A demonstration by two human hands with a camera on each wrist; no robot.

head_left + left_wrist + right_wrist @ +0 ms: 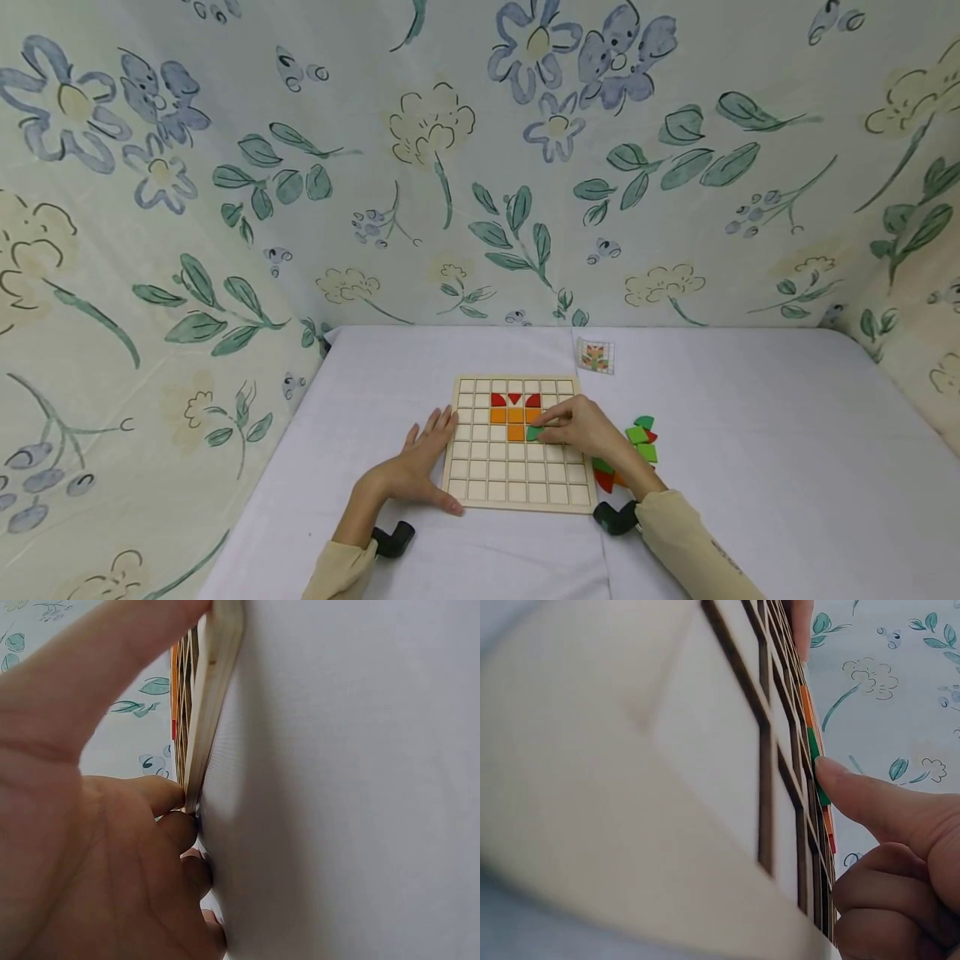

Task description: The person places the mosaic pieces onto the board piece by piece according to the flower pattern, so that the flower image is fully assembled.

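Observation:
A square wooden grid board [480, 475] lies on the table. My left hand [420, 462] rests along its left side with fingers spread, fingertips at the edge and thumb by the near corner. In the left wrist view, the board's edge [214, 690] runs between thumb and fingers. My right hand [581, 429] pinches a small green tile [534, 433] at a board cell, right of an orange tile [516, 432]. In the right wrist view, the thumb tip touches the green tile [814, 750]. Red tiles [514, 398] and more orange tiles [498, 415] sit in cells farther back.
Loose green tiles [647, 452], with red and orange ones, lie right of the board, partly under the right forearm. A small pattern card [596, 357] lies beyond the board's far right corner. A floral cloth [450, 167] hangs behind the white-covered table [750, 433].

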